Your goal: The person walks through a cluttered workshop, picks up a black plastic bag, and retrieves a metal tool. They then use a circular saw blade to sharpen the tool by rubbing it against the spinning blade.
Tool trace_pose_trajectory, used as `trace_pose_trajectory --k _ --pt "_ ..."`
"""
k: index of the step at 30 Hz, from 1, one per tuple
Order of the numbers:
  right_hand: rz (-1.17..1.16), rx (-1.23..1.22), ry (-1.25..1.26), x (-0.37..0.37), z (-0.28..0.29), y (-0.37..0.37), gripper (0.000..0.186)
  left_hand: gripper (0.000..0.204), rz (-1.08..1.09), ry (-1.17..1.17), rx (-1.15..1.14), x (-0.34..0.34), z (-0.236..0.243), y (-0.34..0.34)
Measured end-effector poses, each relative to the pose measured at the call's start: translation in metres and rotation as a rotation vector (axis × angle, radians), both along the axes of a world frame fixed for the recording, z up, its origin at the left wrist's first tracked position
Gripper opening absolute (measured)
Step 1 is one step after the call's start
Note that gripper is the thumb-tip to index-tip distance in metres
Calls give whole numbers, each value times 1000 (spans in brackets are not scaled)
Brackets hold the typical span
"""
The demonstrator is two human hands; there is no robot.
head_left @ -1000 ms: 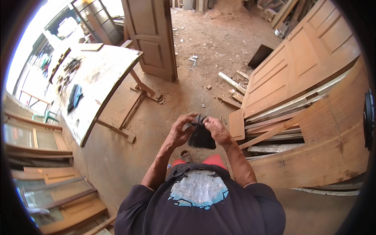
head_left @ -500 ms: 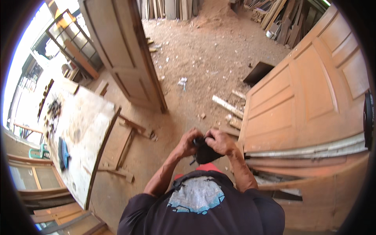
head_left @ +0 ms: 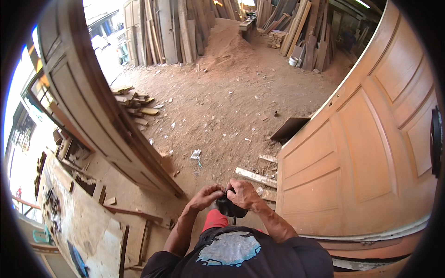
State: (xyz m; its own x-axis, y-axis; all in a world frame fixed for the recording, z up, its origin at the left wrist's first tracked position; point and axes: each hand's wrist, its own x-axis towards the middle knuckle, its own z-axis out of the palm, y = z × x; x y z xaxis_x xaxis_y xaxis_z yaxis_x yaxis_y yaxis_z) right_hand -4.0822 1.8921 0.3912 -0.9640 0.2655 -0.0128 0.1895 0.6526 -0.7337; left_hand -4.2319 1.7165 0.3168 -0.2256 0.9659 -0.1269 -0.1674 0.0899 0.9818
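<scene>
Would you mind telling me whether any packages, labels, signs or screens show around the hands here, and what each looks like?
No sign, label or screen shows.
Crumpled wrapper or paper scrap: on the dirt floor ahead of the hands, small, whitish with a green bit.
White bucket: far back by the leaning planks, round; whether it bears a label cannot be told.
Dark object: held between left hand and right hand, black, no markings visible.

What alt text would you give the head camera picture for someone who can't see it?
Seen from above, a person's left hand and right hand together hold a small black object at waist height. They stand on a sawdust-strewn dirt floor in a woodshop, with a panelled wooden door to the right and another door leaning on the left.
</scene>
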Motion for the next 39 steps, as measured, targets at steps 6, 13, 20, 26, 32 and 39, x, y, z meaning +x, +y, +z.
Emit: trace_pose_trajectory --k 6,13,20,26,32,39 --pt "-154 1 9 -109 -16 91 29 21 50 643 108 -107 13 119" --pt "-156 -148 -17 -242 8 191 31 17 -70 906 189 -258 69 229" --pt "-471 -114 103 -345 -4 246 24 15 99 1070 531 -353 72 315" --pt "-465 -205 228 -434 -35 324 20 14 230 959 417 -427 56 380" --pt "-439 -153 218 -502 -34 417 19 17 130 926 202 -497 60 470" --pt "-288 -772 321 -547 14 559 28 12 183 857 285 -569 87 634"
